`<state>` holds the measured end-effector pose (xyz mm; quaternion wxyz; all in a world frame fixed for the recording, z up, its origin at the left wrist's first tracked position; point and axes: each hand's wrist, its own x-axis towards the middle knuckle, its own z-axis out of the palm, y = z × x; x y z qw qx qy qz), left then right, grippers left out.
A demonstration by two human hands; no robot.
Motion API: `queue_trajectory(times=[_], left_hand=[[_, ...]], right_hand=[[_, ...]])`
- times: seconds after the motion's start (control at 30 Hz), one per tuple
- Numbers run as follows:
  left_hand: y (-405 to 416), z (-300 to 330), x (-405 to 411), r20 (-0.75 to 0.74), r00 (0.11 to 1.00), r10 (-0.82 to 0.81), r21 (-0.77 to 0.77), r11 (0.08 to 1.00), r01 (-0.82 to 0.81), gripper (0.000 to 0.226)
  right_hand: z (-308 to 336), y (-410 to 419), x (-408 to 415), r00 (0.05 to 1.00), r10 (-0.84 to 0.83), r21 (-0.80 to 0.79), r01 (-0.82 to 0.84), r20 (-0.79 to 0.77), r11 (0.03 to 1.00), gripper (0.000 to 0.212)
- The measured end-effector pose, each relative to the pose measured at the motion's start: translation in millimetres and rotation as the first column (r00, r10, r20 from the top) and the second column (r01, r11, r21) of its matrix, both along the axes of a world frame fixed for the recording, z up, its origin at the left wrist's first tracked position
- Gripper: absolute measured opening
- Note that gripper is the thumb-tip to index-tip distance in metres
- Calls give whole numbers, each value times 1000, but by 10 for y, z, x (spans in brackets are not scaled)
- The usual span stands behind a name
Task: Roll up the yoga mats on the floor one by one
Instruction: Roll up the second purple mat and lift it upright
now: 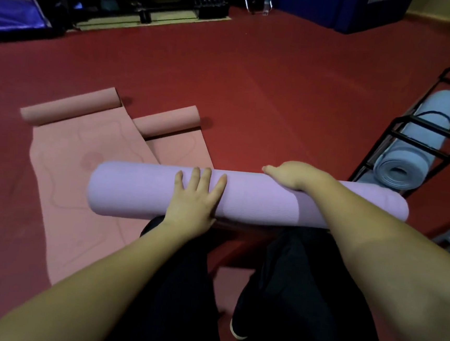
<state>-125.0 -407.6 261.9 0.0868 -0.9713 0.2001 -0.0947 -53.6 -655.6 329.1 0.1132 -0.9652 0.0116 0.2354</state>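
So on my left two pink yoga mats [86,185] are mostly flat on the red floor [279,93], only their far ends curled, so those are left to do. The purple mat [140,190] is fully rolled across my knees, my left hand [194,197] pressing flat on it and my right hand [291,173] curled over its top. The rack [418,124] on the right already holds a blue rolled mat [413,148], nothing blocking.
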Motion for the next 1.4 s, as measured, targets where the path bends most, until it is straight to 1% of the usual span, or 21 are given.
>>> queue_trajectory(times=[0.1, 0.2, 0.3, 0.43, 0.53, 0.63, 0.67, 0.73, 0.8, 0.83, 0.87, 0.93, 1.03, 1.07, 1.13, 1.2, 1.23, 1.27, 1.3, 1.33, 1.4], left_hand=[[8, 95, -1, 39, 999, -36, -12, 999, 37, 113], [21, 260, -34, 92, 992, -87, -4, 996, 88, 109], [53, 441, -118, 121, 986, -112, -12, 993, 115, 102], [119, 586, -264, 130, 985, -115, -42, 992, 121, 103], [162, 619, -343, 76, 991, -106, -52, 993, 110, 107], [172, 583, -366, -36, 994, -101, -30, 995, 100, 108], [162, 585, -354, -68, 993, -101, -25, 995, 99, 108], [132, 620, -271, -144, 985, -92, -18, 996, 90, 110], [103, 692, -157, -248, 965, -79, -4, 997, 81, 112], [95, 725, -94, -294, 953, -76, -4, 997, 79, 112], [92, 755, -25, -333, 940, -75, -22, 997, 72, 113], [93, 800, 110, -434, 898, -68, -84, 996, 35, 114], [48, 851, 345, -606, 793, -62, -160, 986, -45, 106], [34, 871, 430, -668, 742, -56, -170, 982, -79, 102], [21, 873, 592, -772, 633, -63, -190, 972, -135, 98], [8, 832, 703, -831, 549, -87, -223, 957, -187, 96], [9, 808, 730, -843, 529, -98, -241, 948, -208, 95], [8, 788, 740, -843, 527, -111, -259, 941, -217, 94], [8, 767, 743, -826, 552, -114, -267, 942, -205, 95], [15, 743, 724, -786, 608, -114, -269, 948, -171, 98], [38, 683, 613, -624, 775, -104, -247, 966, -69, 102]], right_hand=[[68, -23, -25, 1000, -11, 18, 11, 9, 1000, 69], [164, -52, -59, 1000, -8, 32, 8, -3, 999, 68], [294, -54, -110, 999, 29, 24, -28, -25, 999, 61], [446, -18, -159, 990, 104, 10, -104, -95, 995, 49], [418, -4, -168, 974, 166, 18, -166, -152, 986, 43], [278, -12, -196, 964, 172, 33, -169, -201, 985, 41], [231, -17, -205, 969, 156, 29, -153, -193, 988, 42], [161, -50, -183, 992, 98, 12, -98, -81, 995, 42], [90, -100, -150, 987, 74, 24, -78, 141, 997, 41], [70, -113, -165, 964, 64, 37, -76, 259, 996, 42], [57, -125, -192, 936, 52, 48, -73, 348, 996, 44], [29, -127, -287, 898, 63, 29, -84, 436, 996, 44], [-72, -138, -429, 892, 79, 18, -97, 446, 995, 46], [-99, -126, -468, 901, 66, 22, -83, 429, 996, 51], [-153, -84, -519, 906, 74, -32, -67, 416, 997, 61], [-186, -55, -525, 893, 96, -103, -56, 439, 993, 64], [-189, -46, -510, 895, 86, -110, -42, 438, 993, 65], [-190, -52, -482, 900, 70, -102, -28, 431, 994, 66], [-193, -61, -448, 907, 53, -89, -17, 418, 996, 67], [-202, -72, -416, 915, 44, -83, -11, 401, 996, 68], [-219, -97, -351, 929, 28, -72, -2, 368, 997, 72]])
